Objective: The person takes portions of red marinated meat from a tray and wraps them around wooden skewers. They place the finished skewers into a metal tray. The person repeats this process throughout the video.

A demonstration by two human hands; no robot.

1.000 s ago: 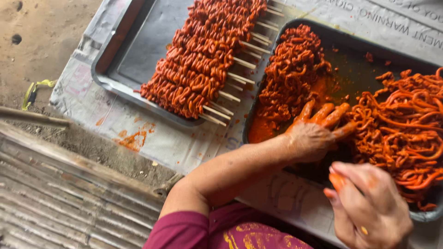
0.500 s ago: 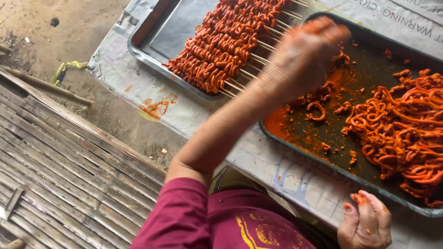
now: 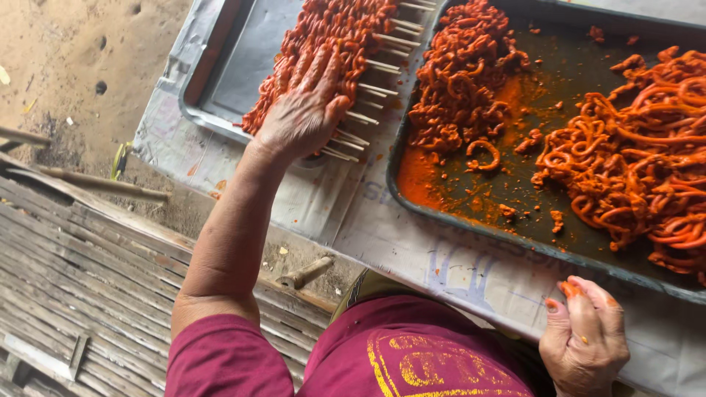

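My left hand (image 3: 305,103) lies flat, palm down, on a row of red marinated meat skewers (image 3: 346,22) in a grey metal tray (image 3: 235,66); their bare stick ends (image 3: 382,66) poke out to the right. My right hand (image 3: 585,334), stained orange at the fingertips, rests with curled fingers on the printed plastic sheet (image 3: 471,272) at the near table edge, holding nothing I can see. A dark tray (image 3: 566,81) holds orange sauce and two heaps of coiled marinated meat, one on the left (image 3: 463,81) and one on the right (image 3: 647,169).
A bamboo slat floor (image 3: 88,279) runs below the table on the left, with bare dirt ground (image 3: 66,59) beyond. A short wooden peg (image 3: 305,273) lies near the table edge. My maroon shirt (image 3: 397,353) fills the bottom.
My left hand left the dark tray, swung left over it and came down flat on the skewers. My right hand dropped to the near table edge.
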